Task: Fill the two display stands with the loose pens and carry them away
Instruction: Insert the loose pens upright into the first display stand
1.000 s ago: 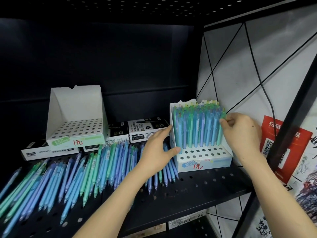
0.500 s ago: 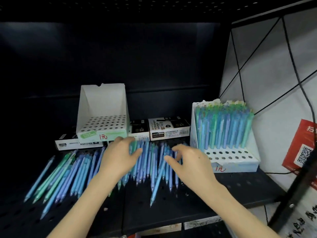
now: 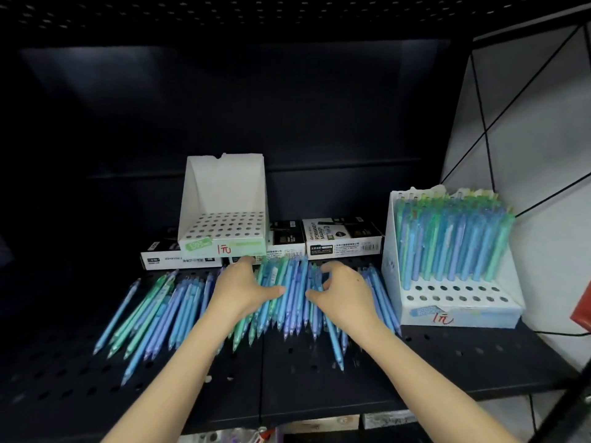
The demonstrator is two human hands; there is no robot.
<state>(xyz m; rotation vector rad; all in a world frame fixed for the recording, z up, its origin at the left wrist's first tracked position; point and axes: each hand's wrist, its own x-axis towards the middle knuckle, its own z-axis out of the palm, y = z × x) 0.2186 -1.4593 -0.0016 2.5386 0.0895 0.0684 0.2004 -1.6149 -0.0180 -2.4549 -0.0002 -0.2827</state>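
Loose blue and green pens (image 3: 160,310) lie fanned across the black perforated shelf (image 3: 319,382). My left hand (image 3: 238,290) and my right hand (image 3: 343,294) rest on the middle of the heap, fingers curled over the pen tops and thumbs pointing inward, cupping a bunch of pens (image 3: 294,282) between them. An empty white display stand (image 3: 224,193) sits behind on top of flat boxes. A second white stand (image 3: 454,310) at the right holds several rows of upright pens; its two front rows of holes are bare.
Black-and-white marker boxes (image 3: 342,239) line the back of the shelf. A white wall panel with black cables (image 3: 527,129) stands at the right, and a red poster (image 3: 582,302) is at the right edge. Another shelf hangs close overhead.
My right hand left the right stand's pens and came down onto the loose heap. My left hand slid toward the middle, and both hands have drawn closer around a bunch. The view shifted left.
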